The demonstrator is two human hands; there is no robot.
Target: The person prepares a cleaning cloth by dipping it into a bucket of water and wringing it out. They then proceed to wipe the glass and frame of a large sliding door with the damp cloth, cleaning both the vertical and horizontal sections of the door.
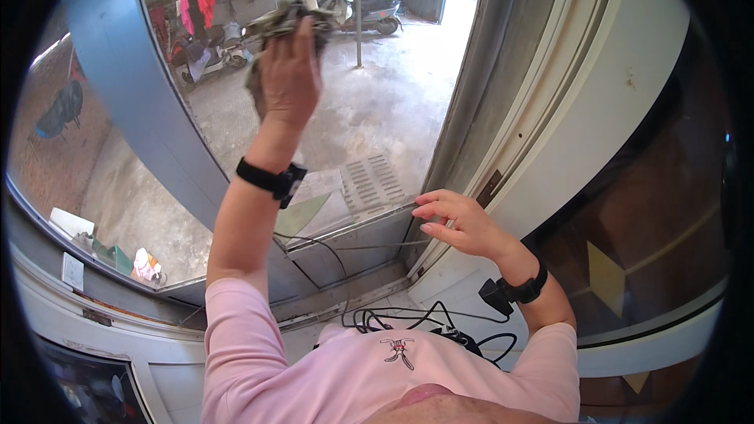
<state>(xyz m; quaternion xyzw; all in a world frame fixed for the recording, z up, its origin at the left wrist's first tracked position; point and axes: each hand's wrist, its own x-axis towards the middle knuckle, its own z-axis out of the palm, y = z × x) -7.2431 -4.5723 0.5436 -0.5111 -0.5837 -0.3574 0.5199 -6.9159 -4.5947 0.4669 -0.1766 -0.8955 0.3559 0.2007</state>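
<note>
My left hand (291, 76) is raised with its palm and fingers on a crumpled olive-grey cloth (288, 15), which lies against the upper part of a glass pane (330, 112). The cloth's edges look blurred. Lower down on the right, my right hand (462, 221) holds nothing; its fingers are apart and slightly bent, near the grey metal frame (465, 123) at the pane's lower right corner. A black strap with a small device sits on each wrist.
A white door (565, 171) with dark panels stands at the right. Black cables (406, 315) hang in front of me. Beyond the glass are parked scooters (371, 12), hanging clothes (206, 6) and a metal pole (359, 29). A wide frame post (135, 82) divides the panes.
</note>
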